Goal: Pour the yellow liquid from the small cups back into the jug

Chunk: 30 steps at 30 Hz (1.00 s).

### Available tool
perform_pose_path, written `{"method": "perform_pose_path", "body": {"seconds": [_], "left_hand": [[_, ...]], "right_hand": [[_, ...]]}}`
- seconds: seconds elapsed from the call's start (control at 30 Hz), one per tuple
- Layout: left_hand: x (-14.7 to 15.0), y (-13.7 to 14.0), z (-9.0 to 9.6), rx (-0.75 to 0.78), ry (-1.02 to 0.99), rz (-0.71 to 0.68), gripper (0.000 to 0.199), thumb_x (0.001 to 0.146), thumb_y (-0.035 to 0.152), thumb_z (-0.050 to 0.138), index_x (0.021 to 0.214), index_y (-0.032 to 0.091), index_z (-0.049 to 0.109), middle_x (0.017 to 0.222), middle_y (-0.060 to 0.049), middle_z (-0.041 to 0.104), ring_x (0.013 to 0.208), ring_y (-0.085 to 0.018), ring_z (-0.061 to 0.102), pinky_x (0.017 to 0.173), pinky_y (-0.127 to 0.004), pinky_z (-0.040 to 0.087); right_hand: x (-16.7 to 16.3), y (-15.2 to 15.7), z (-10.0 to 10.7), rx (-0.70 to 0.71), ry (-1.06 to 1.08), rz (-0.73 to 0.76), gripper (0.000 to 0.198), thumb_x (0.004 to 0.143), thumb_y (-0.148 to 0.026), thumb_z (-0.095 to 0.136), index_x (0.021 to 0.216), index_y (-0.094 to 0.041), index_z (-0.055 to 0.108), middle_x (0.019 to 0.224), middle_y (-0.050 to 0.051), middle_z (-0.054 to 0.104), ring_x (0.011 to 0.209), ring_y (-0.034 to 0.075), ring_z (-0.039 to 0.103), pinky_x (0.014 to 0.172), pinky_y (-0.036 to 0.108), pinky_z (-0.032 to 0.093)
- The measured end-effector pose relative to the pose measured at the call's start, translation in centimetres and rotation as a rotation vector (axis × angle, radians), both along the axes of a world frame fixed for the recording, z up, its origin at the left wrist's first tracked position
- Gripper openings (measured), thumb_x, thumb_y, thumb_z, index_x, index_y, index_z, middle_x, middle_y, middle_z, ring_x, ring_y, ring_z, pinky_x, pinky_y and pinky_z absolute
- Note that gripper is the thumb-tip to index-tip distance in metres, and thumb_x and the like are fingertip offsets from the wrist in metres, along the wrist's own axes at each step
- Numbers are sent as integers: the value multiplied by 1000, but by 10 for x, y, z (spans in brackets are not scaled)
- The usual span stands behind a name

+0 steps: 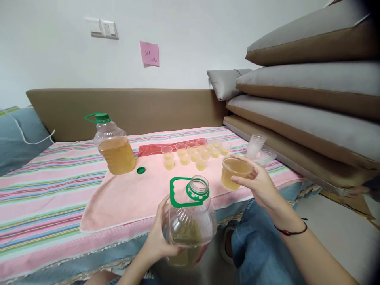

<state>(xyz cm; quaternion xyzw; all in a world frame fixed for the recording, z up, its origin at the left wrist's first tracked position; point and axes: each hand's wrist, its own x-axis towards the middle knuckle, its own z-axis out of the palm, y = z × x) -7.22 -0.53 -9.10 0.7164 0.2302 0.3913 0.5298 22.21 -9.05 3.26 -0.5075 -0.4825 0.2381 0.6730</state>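
My left hand (163,233) is wrapped round the side of a clear plastic jug (192,225) with a green ring handle and an uncapped neck. Yellowish liquid stands in its lower part, in front of the bed's edge. In my right hand (258,180) is a clear plastic cup (235,172) of yellow liquid, held between thumb and fingers to the right of the jug's neck. Several small clear cups (184,154) with the same liquid stand grouped beyond both hands. A green cap (141,170) lies on the pink towel (118,202).
At the left a second jug (117,154), capped green, holds yellow liquid. Stacked clear cups (255,145) stand at the right near piled grey-brown cushions (303,107). A red plastic sheet (154,149) lies behind the filled cups. The striped cloth (44,190) covers the bed.
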Motion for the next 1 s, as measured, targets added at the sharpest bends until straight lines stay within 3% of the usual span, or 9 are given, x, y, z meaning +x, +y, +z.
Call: {"method": "perform_pose_path", "body": {"seconds": [0.33,0.6,1.0], "left_hand": [[12,-9,-9,-34,15,16,113,46,19,83,142,27,25,128,-12,56,125,-38,56,110,-56,41],[13,-14,-13,-50,23,-12,114,46,17,80,142,28,19,129,-12,54,125,-37,54,109,-55,41],[14,-14,-19,-81,0,-18,110,46,22,83,138,26,23,129,-13,54,126,-37,54,109,-54,41]], "right_hand": [[-32,-9,-1,-15,-8,136,62,59,-34,94,114,-25,69,123,6,66,113,25,64,92,30,57],[-35,-8,-2,-47,-52,145,64,58,-33,94,115,-23,67,125,7,65,114,25,63,94,31,56],[-34,-8,-2,-89,-140,183,66,61,-37,94,119,-24,65,125,7,65,115,26,62,97,34,55]]}}
